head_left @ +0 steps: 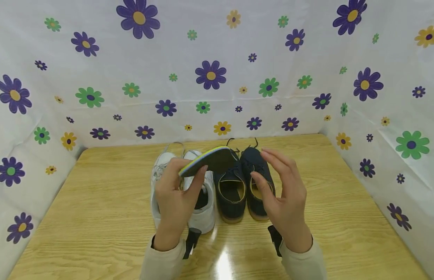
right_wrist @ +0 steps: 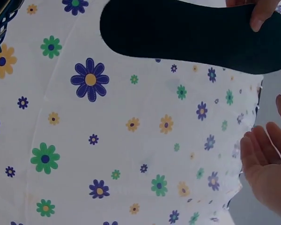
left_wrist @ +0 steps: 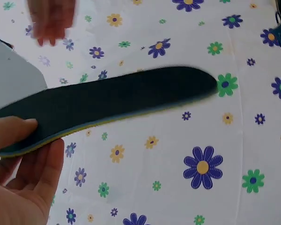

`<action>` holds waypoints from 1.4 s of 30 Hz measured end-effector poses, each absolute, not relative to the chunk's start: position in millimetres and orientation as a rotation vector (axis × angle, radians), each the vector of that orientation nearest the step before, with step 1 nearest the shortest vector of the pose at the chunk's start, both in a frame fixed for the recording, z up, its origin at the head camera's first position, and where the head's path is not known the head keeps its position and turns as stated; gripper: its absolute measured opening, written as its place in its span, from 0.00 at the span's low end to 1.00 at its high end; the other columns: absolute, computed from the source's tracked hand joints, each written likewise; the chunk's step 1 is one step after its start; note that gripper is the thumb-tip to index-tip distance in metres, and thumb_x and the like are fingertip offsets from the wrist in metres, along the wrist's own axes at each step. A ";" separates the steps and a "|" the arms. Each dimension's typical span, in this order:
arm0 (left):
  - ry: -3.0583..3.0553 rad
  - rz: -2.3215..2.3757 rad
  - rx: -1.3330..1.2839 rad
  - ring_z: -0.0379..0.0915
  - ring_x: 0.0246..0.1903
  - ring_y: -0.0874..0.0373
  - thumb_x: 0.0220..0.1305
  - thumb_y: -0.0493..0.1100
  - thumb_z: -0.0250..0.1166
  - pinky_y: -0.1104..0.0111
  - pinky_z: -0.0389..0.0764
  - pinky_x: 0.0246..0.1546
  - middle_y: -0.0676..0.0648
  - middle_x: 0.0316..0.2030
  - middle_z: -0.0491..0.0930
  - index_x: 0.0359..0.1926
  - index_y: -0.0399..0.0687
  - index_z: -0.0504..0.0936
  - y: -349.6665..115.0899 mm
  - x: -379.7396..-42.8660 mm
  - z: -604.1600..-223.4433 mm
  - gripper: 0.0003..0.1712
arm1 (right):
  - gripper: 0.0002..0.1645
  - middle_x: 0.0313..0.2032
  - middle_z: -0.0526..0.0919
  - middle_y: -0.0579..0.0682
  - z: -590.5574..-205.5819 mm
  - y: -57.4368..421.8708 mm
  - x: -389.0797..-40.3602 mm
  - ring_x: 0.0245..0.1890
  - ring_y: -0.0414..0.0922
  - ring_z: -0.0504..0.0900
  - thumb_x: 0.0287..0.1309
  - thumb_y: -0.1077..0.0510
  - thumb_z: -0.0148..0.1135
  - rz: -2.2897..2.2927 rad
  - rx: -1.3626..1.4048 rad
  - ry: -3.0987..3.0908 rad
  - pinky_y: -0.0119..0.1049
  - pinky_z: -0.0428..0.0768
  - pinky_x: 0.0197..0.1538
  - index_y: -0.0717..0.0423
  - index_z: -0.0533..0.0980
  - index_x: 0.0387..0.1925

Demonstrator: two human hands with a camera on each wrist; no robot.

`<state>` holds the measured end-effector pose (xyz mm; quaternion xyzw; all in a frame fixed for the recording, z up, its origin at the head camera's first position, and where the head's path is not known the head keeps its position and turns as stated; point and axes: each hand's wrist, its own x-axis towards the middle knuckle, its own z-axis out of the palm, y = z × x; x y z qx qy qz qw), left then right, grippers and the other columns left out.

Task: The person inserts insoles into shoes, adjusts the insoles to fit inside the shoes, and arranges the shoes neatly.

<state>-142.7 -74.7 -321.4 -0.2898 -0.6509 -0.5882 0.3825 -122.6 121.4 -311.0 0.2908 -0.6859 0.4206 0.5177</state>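
Note:
My left hand (head_left: 175,202) pinches one end of a shoe insole (head_left: 217,160) between thumb and fingers, above the shoes. The insole has a dark face and a thin blue and yellow edge; in the left wrist view its dark side (left_wrist: 131,96) spans much of the picture. My right hand (head_left: 288,198) is raised to the right of the insole, apart from it, thumb and fingers parted with nothing between them. In the right wrist view the right hand (right_wrist: 271,173) is loosely bent below the insole (right_wrist: 187,35).
A pair of white lace-up shoes (head_left: 204,223), partly hidden by my left hand, stands on the wooden table (head_left: 98,210). To its right stands a pair of dark navy shoes (head_left: 232,210) with tan lining. Flower-printed white cloth (head_left: 210,39) walls the back and sides.

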 end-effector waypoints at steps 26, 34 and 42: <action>-1.436 -2.349 -0.321 0.71 0.49 0.51 0.63 0.27 0.60 0.67 0.75 0.51 0.42 0.48 0.74 0.57 0.39 0.69 -92.9 -139.1 -305.8 0.22 | 0.17 0.38 0.84 0.49 -319.6 150.9 -127.9 0.39 0.42 0.85 0.61 0.73 0.57 2.515 0.437 -1.714 0.33 0.81 0.43 0.53 0.83 0.44; -2.097 -1.435 -0.786 0.61 0.61 0.44 0.56 0.53 0.72 0.56 0.62 0.61 0.41 0.62 0.67 0.67 0.39 0.64 -120.3 -146.5 -310.0 0.44 | 0.18 0.43 0.84 0.51 -311.1 175.1 -122.0 0.41 0.44 0.84 0.61 0.71 0.58 2.364 0.426 -1.982 0.35 0.81 0.44 0.55 0.81 0.49; -2.479 -0.914 -1.115 0.62 0.60 0.41 0.42 0.47 0.80 0.42 0.62 0.57 0.37 0.62 0.64 0.69 0.39 0.61 -108.7 -148.4 -319.4 0.55 | 0.17 0.42 0.85 0.52 -307.1 184.2 -116.7 0.41 0.47 0.84 0.60 0.68 0.62 2.242 0.397 -2.185 0.38 0.81 0.43 0.64 0.78 0.52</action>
